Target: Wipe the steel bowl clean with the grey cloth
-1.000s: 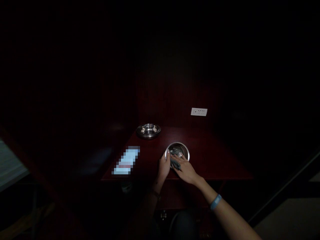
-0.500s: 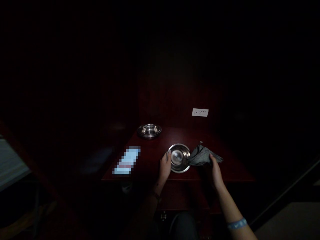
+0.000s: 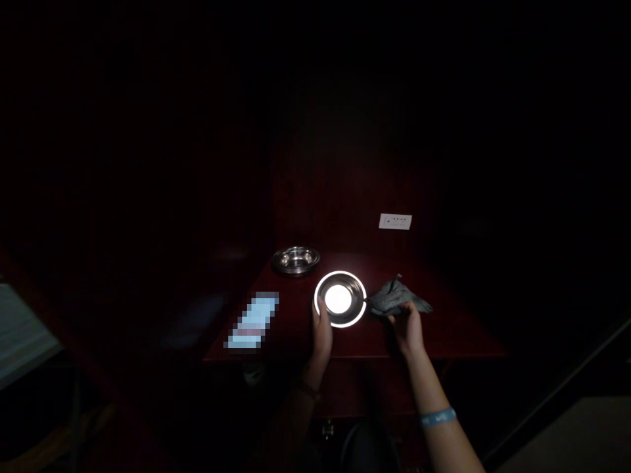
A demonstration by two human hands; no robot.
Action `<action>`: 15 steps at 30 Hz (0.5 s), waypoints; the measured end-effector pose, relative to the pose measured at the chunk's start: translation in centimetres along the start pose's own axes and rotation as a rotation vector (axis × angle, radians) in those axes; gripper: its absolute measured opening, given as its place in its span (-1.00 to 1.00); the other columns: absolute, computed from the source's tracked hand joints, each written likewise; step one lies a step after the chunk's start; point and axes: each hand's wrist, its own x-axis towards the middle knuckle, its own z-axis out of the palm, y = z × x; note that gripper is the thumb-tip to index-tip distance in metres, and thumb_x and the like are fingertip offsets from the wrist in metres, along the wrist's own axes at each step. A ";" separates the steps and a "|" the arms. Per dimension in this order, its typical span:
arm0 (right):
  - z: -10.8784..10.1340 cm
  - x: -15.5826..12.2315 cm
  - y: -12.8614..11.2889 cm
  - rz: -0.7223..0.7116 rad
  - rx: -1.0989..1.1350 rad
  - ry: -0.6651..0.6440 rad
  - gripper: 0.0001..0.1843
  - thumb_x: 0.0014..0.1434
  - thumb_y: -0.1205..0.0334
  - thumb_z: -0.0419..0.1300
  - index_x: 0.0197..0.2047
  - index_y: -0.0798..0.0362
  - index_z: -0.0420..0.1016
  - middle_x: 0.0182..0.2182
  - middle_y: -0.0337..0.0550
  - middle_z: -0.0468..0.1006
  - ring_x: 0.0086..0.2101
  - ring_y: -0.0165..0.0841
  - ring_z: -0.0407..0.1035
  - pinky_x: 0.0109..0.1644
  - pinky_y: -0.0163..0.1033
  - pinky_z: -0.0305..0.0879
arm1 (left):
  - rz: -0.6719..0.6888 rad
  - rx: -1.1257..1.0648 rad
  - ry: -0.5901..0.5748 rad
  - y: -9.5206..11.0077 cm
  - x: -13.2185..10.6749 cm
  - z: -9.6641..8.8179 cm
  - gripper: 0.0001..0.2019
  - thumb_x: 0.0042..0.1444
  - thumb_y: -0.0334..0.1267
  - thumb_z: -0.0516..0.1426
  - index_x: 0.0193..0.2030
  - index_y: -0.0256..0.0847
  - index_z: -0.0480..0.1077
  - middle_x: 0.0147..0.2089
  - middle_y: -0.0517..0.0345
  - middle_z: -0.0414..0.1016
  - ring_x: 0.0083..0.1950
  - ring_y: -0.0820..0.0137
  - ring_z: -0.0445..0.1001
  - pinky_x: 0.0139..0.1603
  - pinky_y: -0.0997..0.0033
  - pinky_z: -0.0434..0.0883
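Fingers of the left hand [image 3: 322, 335] are clamping the near-left rim of the metal bowl [image 3: 339, 299], and fingers of the right hand [image 3: 410, 332] are pinching the gray cloth [image 3: 394, 300] just right of that bowl. Stacked metal dishes [image 3: 296, 268] are resting on the table [image 3: 296, 322], behind and left of the bowl.

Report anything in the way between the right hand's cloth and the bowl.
Nothing visible stands between them. The right hand holds the cloth just right of the bowl, a corner at its rim; whether they touch is unclear. The left hand holds the bowl's opposite side, and the stacked dishes sit farther back, left.
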 end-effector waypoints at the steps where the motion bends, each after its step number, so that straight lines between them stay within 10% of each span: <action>1: 0.2 0.1 0.2 0.001 -0.002 -0.004 -0.84 -0.09 0.10 0.13 -0.50 -0.04 0.23 -0.58 -0.39 0.40 -0.47 -0.38 0.35 -0.17 -0.23 0.39 | 0.003 -0.004 0.029 -0.3 0.2 -0.1 -0.42 0.35 0.06 -0.10 0.34 -0.27 0.22 0.38 -0.18 0.28 0.42 0.17 0.22 0.43 0.09 0.17; 10: 1.2 0.6 1.6 0.007 -0.058 -0.103 -0.82 -0.09 0.06 0.10 -0.53 -0.05 0.22 -0.65 -0.35 0.35 -0.59 -0.38 0.28 -0.29 -0.20 0.41 | -0.047 -0.030 0.079 -1.8 1.1 0.1 -0.39 0.36 0.09 -0.19 0.45 -0.14 0.04 0.47 0.03 0.13 0.46 0.29 0.15 0.41 0.23 0.22; 15: 1.4 -0.1 3.8 -0.015 -0.076 -0.117 -0.73 0.00 -0.02 0.11 -0.37 0.01 0.44 -0.46 -0.25 0.58 -0.34 -0.26 0.50 -0.10 -0.13 0.44 | -0.060 -0.005 0.055 -1.8 0.7 0.0 -0.31 0.32 0.18 -0.18 0.44 -0.22 0.05 0.50 -0.06 0.05 0.48 0.28 0.09 0.45 0.28 0.12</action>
